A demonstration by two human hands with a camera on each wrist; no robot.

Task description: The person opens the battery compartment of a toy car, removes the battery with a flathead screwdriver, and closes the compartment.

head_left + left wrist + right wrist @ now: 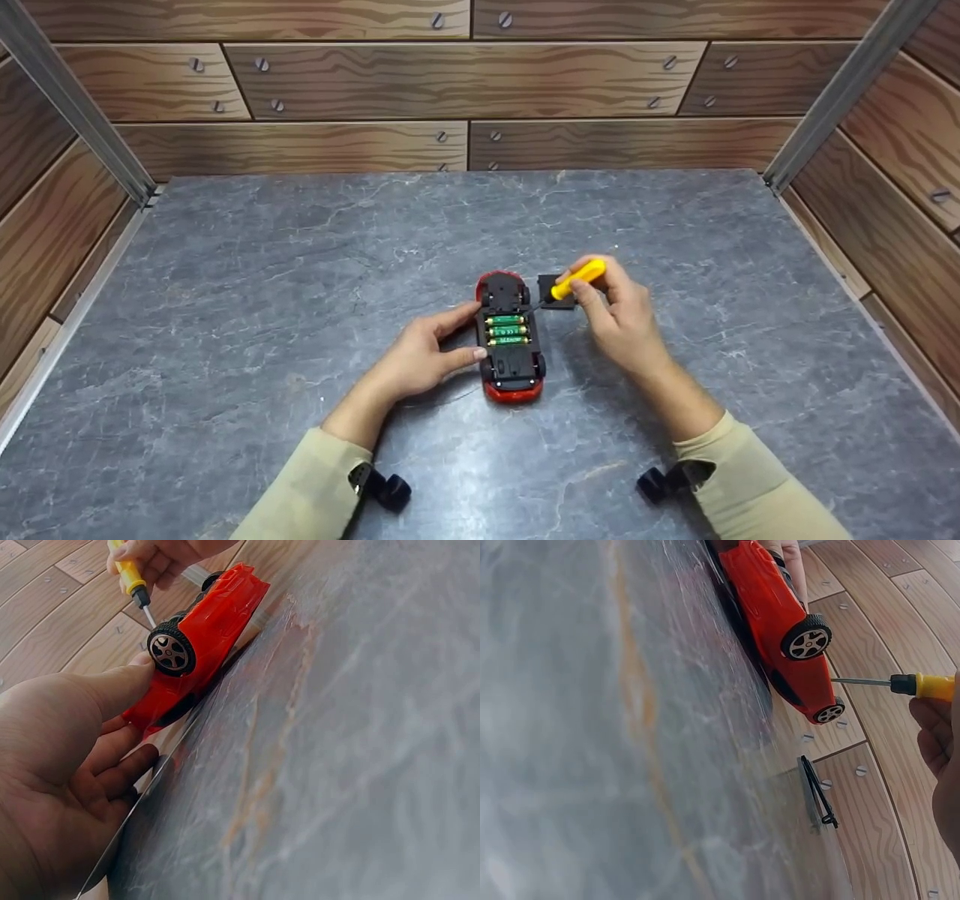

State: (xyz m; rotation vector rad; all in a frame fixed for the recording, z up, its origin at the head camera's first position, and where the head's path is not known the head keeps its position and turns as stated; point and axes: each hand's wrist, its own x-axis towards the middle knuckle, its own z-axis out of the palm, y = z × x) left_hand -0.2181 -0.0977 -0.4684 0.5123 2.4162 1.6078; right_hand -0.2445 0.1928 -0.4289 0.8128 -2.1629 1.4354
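Note:
A red toy car (511,393) lies upside down on the table, its black underside facing up. Three green batteries (508,331) sit side by side in its uncovered battery compartment. My left hand (417,358) holds the car by its left side, thumb and index finger against the edge. A yellow-handled screwdriver (577,279) is gripped in my right hand (624,324). Its shaft (861,681) slants down to the compartment's upper right corner; the exact contact of the tip is hard to see. Partly behind the screwdriver, a black battery cover (559,304) lies right of the car.
The grey marble-patterned tabletop (300,262) stretches around the car. Wood-patterned panels (465,82) stand at the back and both sides, with metal posts (832,97) at the corners. Each wrist carries a dark strapped-on device (391,491).

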